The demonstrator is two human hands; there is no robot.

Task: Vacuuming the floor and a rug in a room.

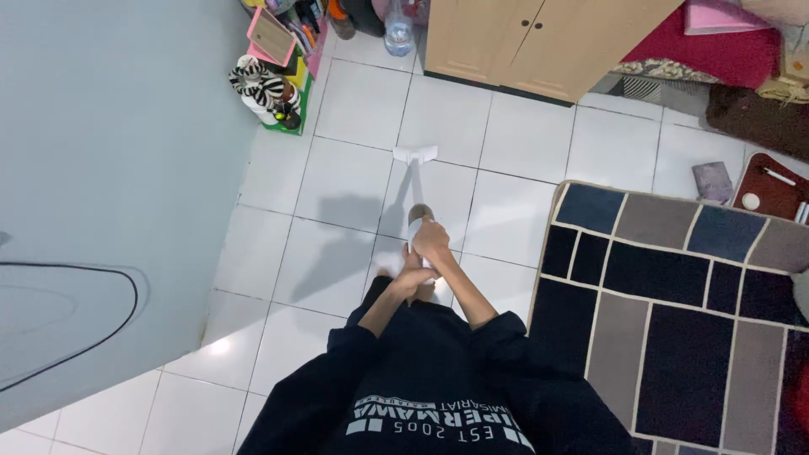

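You are gripping the white stick vacuum (415, 187) with both hands, right hand (431, 238) above left hand (412, 275), its head resting mid-floor on the white tiles (337, 185), the patterned rug (674, 312) untouched alongside.

White tiled floor (354, 181) lies open ahead and to the left, up to the pale wall (101, 152). The patchwork rug (674, 295) bounds it on the right. At the far side stand the wooden cabinet (522, 42) and a cluttered shelf rack (274, 72).
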